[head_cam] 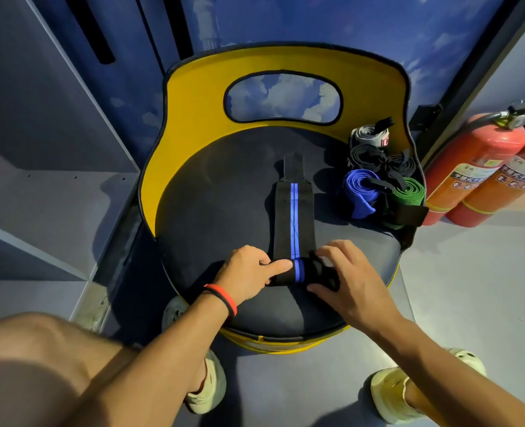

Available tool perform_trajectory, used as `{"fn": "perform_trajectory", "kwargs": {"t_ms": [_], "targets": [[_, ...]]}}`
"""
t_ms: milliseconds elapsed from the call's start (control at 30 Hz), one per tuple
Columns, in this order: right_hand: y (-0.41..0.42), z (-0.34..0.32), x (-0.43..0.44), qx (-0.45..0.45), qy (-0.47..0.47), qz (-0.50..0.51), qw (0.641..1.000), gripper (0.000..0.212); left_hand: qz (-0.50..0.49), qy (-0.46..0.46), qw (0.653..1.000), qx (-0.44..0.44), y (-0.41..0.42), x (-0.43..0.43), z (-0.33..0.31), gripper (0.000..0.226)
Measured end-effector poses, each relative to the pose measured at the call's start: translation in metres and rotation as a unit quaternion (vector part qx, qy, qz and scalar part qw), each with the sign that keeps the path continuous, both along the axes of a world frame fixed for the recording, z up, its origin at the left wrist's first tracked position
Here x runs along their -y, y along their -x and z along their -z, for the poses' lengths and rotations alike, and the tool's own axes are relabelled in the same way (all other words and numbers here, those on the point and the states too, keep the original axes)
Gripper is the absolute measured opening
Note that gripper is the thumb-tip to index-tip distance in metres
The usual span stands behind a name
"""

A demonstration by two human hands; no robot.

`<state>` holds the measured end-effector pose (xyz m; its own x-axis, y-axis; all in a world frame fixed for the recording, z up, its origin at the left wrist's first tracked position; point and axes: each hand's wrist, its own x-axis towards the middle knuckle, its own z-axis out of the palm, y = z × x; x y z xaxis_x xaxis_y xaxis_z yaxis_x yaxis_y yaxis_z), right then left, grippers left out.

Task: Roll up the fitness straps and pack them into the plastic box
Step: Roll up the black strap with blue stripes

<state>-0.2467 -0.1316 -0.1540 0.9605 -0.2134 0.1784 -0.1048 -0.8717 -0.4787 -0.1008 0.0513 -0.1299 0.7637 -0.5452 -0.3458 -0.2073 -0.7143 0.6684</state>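
**Head view**

The black strap [293, 217], marked with a blue double stripe, lies flat along the middle of the round dark seat cushion [212, 211] of a yellow chair [193, 118]. Its near end is wound into a short roll [298, 271] at lower centre of the frame. Its far end finishes in a plain black tab [293, 164] pointing to the top of the frame.

The left hand [249, 269] holds the left end of the roll. The index finger lies straight on top, the other fingers are curled, and what appears to be the thumb closes on the near side. The right hand [347, 272] curls its fingers over the right end of the roll, with the thumb on the near side.

Five finished rolled straps [361, 189] are bunched at the upper right edge of the cushion, just beside the chair back. The plastic box is not in view. Two fire extinguishers [483, 167] stand on the floor at the right edge of the frame.

**Hazards, as judged**

- Uneven pressure between the two hands is likely to make the roll run askew, so that the stripe spirals off centre and the roll cones.
- Slack wraps are likely to spring open on release.
- The roll sits near the front of the cushion. A slip could send it to the floor.
- The finished rolls rest at the cushion rim. A nudge could unseat them.
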Motion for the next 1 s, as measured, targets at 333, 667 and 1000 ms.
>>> {"fn": "perform_trajectory", "kwargs": {"t_ms": [333,667,1000], "targets": [[-0.006,0.013,-0.004,0.017,0.027,-0.040,0.999,0.049,-0.069,0.023,0.997,0.008,-0.013,0.018,0.000,0.037],[-0.019,0.011,0.002,-0.024,0.020,-0.032,0.999,0.046,-0.150,0.024,0.987,0.055,-0.013,0.025,0.007,0.031],[-0.027,0.006,-0.006,-0.025,-0.096,0.028,0.995,0.047,-0.127,0.073,0.984,0.096,0.004,0.013,-0.004,0.033]]}}
